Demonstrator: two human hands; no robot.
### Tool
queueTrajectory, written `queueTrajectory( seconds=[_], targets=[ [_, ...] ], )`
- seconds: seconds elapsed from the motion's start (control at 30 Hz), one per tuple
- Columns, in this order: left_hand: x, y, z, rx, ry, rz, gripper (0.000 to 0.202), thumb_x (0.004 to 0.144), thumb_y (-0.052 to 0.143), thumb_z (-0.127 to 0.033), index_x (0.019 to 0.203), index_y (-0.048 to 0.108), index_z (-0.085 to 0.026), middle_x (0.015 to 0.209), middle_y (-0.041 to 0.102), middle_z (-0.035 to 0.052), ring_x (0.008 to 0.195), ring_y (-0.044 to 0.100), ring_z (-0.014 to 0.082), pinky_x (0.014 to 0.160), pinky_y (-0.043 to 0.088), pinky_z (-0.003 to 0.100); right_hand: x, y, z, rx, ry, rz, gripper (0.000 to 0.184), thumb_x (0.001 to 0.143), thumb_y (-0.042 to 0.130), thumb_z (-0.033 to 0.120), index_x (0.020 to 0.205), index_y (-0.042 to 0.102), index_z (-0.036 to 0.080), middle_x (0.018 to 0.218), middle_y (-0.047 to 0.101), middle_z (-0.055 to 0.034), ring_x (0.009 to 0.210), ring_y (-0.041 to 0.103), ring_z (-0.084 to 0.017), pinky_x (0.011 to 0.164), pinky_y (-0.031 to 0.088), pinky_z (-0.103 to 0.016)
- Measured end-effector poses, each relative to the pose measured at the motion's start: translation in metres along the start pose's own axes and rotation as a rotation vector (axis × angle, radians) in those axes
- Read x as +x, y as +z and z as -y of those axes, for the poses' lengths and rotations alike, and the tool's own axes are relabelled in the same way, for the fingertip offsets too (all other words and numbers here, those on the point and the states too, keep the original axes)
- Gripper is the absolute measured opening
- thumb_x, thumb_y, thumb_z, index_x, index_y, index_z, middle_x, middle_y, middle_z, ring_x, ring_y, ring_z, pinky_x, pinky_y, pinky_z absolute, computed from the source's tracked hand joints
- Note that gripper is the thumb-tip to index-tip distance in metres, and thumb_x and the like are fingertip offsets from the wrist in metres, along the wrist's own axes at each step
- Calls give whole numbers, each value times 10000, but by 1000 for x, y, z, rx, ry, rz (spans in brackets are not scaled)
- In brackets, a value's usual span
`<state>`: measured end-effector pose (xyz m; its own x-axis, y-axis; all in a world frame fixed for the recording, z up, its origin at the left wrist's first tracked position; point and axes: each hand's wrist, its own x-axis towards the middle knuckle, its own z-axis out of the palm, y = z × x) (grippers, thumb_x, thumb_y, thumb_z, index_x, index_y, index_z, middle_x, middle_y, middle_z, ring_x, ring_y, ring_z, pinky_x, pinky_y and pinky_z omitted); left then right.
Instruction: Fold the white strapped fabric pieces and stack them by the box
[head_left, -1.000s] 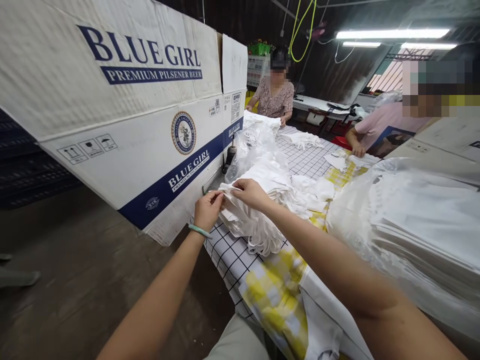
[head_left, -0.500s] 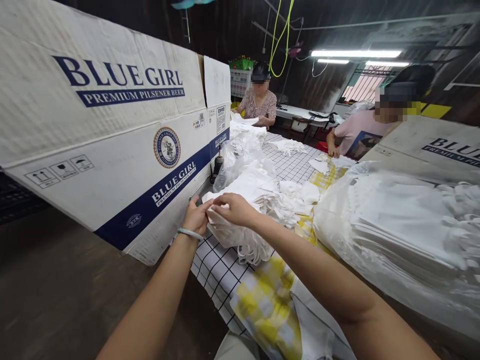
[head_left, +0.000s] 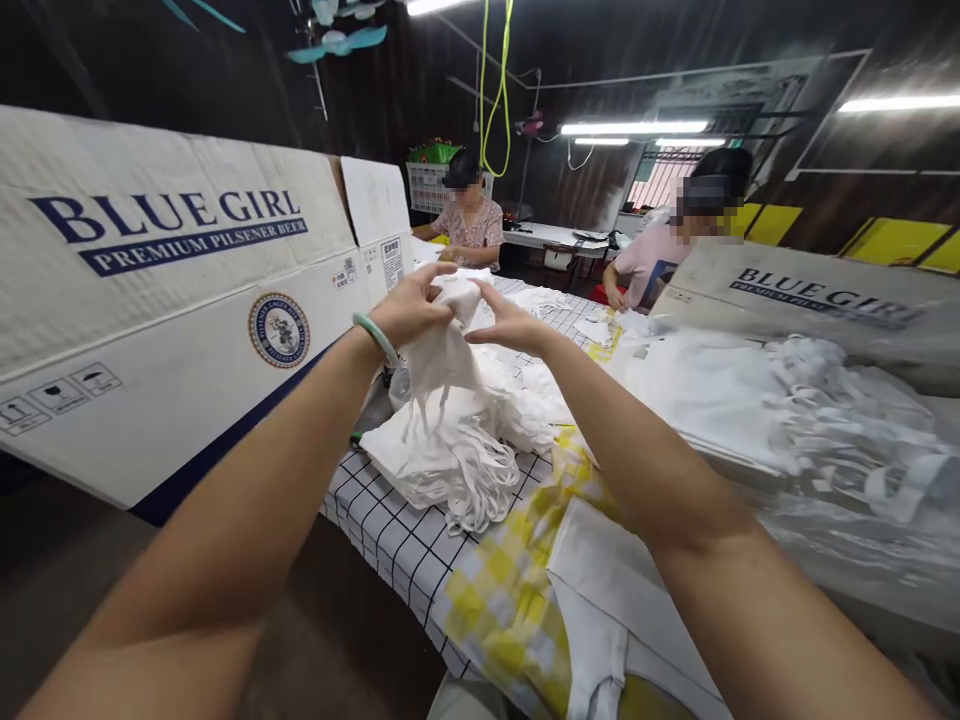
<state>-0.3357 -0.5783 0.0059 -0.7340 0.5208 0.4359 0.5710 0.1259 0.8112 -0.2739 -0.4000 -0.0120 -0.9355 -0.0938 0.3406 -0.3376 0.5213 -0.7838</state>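
Work table (head_left: 390, 520) in a dim workshop, lit by ceiling strip lamps (head_left: 634, 128). The table is covered by a white cloth with a black grid and, nearer the camera, a yellow check cloth (head_left: 502, 600). A large printed box (head_left: 187, 290) lies along the table's left edge, and a second box (head_left: 810, 295) stands at the right behind a plastic-wrapped stack (head_left: 750, 390) of white fabric. Two people (head_left: 471, 222) (head_left: 660, 260) sit at the far end. A yellow cable (head_left: 495, 90) hangs from the ceiling.

Both hands are raised above the table over a pile (head_left: 450, 450) of white pieces. The left hand (head_left: 409, 310), with a green bangle (head_left: 375, 337) at the wrist, is closed over the top of one white piece (head_left: 442, 350). The right hand (head_left: 510, 322) grips the same top edge with thumb and fingertips, just beside the left.

The piece hangs down from the hands with its long axis roughly vertical. Its bunched upper end is between the hands, and its lower end trails onto the pile.
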Motion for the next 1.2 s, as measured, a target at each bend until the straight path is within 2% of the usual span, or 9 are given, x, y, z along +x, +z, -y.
queueTrajectory(
  seconds=[0.1, 0.2, 0.33, 0.47, 0.67, 0.8, 0.97, 1.1, 1.2],
  targets=[
    [7, -6, -77, 79, 131, 206, 621, 697, 622, -30, 1304, 523, -114, 925, 669, 49, 846, 686, 211, 683, 535, 268, -7, -31, 23, 136, -22, 94, 765, 605, 794, 271, 1306, 499, 195, 1239, 602, -58, 1160, 538, -241, 1021, 420, -405],
    [-3, -11, -143, 195, 229, 275, 604, 759, 537, -37, 1354, 435, -30, 972, 640, 56, 924, 664, 254, 684, 482, 318, -36, -44, 40, 197, 22, 126, 584, 574, 825, 309, 1108, 638, 166, 1107, 671, -64, 1063, 597, -242, 983, 459, -411],
    [-34, -14, -206, 295, 225, 270, 598, 789, 497, -30, 1377, 387, -21, 929, 617, 38, 957, 623, 317, 643, 427, 336, -107, -26, 50, 330, 186, 80, 583, 514, 859, 274, 1055, 660, 185, 1057, 697, -59, 978, 637, -239, 894, 522, -398],
    [-74, -11, -236, 273, 196, 299, 608, 751, 615, -34, 1338, 494, -141, 827, 635, -7, 952, 632, 351, 599, 466, 310, -196, 12, 54, 574, 404, -20, 516, 520, 855, 269, 997, 676, 185, 964, 719, -54, 850, 669, -212, 786, 556, -348],
    [-158, 28, -192, -68, 87, 173, 474, 885, 519, -330, 1317, 506, -135, 1056, 646, 51, 938, 672, 271, 635, 536, 341, -330, 24, 75, 816, 350, -355, 455, 525, 853, 281, 940, 694, 182, 908, 734, -22, 856, 678, -193, 843, 535, -336],
    [-217, 65, -153, -260, -43, 221, 505, 866, 571, -374, 1320, 504, -163, 1027, 664, 50, 955, 667, 254, 675, 563, 347, -415, -3, 106, 664, 315, -654, 488, 557, 835, 334, 1002, 689, 196, 988, 731, -45, 998, 653, -258, 852, 537, -387],
    [-258, 80, -141, -432, -107, 304, 562, 778, 685, -328, 1306, 526, -220, 978, 687, 38, 881, 663, 207, 669, 577, 309, -499, -13, 137, 467, 344, -910, 390, 595, 810, 344, 952, 700, 231, 987, 732, -27, 1029, 648, -255, 868, 521, -368],
    [-269, 99, -122, -552, -252, 466, 646, 632, 777, -221, 1246, 576, -231, 917, 695, 31, 680, 628, 136, 553, 532, 226, -531, -2, 118, 532, 446, -940, 299, 600, 808, 317, 868, 708, 231, 917, 742, -24, 890, 690, -226, 834, 526, -347],
    [-267, 144, -82, -629, -387, 505, 711, 593, 771, -205, 1266, 544, -218, 846, 676, 24, 622, 598, 110, 524, 493, 198, -533, 1, 73, 544, 525, -959, 309, 591, 801, 339, 862, 698, 233, 892, 742, -34, 834, 696, -228, 808, 537, -359]
  ],
)
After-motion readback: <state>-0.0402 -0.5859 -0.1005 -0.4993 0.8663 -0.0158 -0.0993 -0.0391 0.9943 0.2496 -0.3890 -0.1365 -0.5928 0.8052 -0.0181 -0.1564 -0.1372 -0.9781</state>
